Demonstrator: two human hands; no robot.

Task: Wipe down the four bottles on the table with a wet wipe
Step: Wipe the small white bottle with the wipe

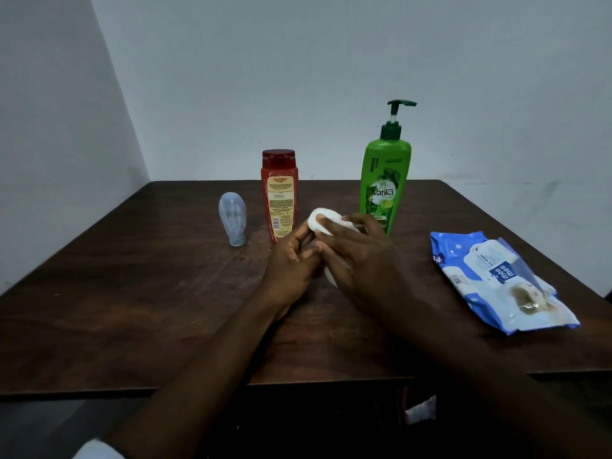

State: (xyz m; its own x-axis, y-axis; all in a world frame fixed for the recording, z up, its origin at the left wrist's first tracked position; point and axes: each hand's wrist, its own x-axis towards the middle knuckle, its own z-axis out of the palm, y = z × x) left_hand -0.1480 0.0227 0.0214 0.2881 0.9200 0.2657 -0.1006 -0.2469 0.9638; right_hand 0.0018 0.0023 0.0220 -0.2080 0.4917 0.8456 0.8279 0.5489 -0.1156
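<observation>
Head view showed your left hand curled round a small white plastic bottle, held just above the dark wooden table, probably so every side could be reached. Your right hand wrapped over its body, fingers closed on it. The wet wipe was likely pressed beneath that palm, though hidden. A grey squeeze tube, red shampoo bottle and green pump bottle stood upright behind. The blue-and-white wipe pack lay to your right, presumably for easy reach.
</observation>
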